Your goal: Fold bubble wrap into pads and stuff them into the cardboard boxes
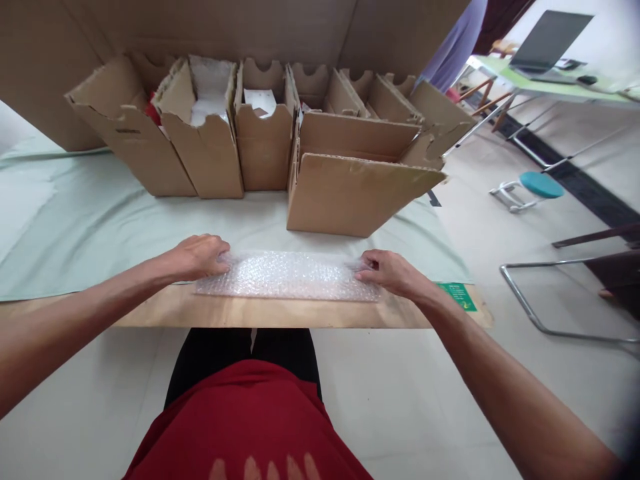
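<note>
A flat strip of clear bubble wrap (295,275) lies along the front of the table, partly on bare wood and partly on the pale green cloth. Its left end is pinched by my left hand (203,256), fingers curled over the upper corner. My right hand (390,270) grips the right end the same way, thumb and fingers closed on the plastic. Beyond the wrap stand cardboard bins; the nearest is a wide box (360,193) at the right. Whether anything lies inside the wrap cannot be made out.
Several cardboard bins (264,147) line the back of the table (280,312), one holding folded bubble wrap (210,87). A large cardboard sheet (240,30) rises behind them. On the right are a blue stool (541,185), a metal-framed chair (525,300) and a laptop (545,47). A purple-clothed person stands behind.
</note>
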Motion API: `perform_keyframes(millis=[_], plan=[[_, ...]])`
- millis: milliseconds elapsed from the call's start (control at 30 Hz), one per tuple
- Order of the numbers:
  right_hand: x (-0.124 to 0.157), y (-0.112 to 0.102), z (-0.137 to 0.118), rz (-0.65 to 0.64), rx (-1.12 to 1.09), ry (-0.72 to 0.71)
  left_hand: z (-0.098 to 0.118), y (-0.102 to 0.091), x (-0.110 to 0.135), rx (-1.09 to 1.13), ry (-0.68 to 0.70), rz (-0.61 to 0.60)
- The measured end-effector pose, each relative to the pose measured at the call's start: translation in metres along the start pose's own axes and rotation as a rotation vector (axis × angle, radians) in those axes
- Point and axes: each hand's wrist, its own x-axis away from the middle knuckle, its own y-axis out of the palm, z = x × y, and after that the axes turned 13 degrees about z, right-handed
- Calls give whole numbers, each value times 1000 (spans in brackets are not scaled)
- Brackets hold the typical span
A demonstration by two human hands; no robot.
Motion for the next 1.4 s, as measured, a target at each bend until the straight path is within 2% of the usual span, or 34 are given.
perform_keyframes(millis=[100, 200, 333, 433, 533, 600, 667, 767, 867, 933, 1033, 1167, 1267, 1333, 1400], plan=[[15, -6, -9, 48, -133, 43, -6, -2, 11, 117, -20, 62], [35, -10, -29, 37, -340, 57, -29, -19, 16, 182, -105, 82], [46, -2, -69, -9, -530, 15, -65, -56, 1, 78, -150, 168], [33, 14, -93, 41, -622, 3, -81, -74, -18, -15, -161, 167], [11, 31, -101, 104, -703, 47, -92, -78, -31, 32, -162, 117], [5, 39, -103, 81, -704, 79, -99, -75, -34, 83, -166, 116], [9, 46, -104, 13, -658, 74, -108, -71, -34, 126, -182, 134], [34, 56, -109, -83, -594, 16, -117, -65, -34, 188, -186, 169], [71, 69, -119, -146, -599, -50, -114, -59, -41, 189, -153, 216], [95, 80, -128, -188, -659, -93, -102, -54, -51, 174, -114, 269], [123, 100, -147, -230, -775, -102, -70, -46, -69, 144, -36, 377], [138, 124, -176, -215, -854, 51, -21, -38, -83, 103, 64, 522], [140, 131, -185, -210, -873, 156, -10, -24, -63, 104, 186, 661], [139, 131, -183, -234, -903, 189, -16, -4, -30, 179, 353, 714], [139, 128, -178, -282, -967, 196, -28, 19, 15, 325, 551, 576]])
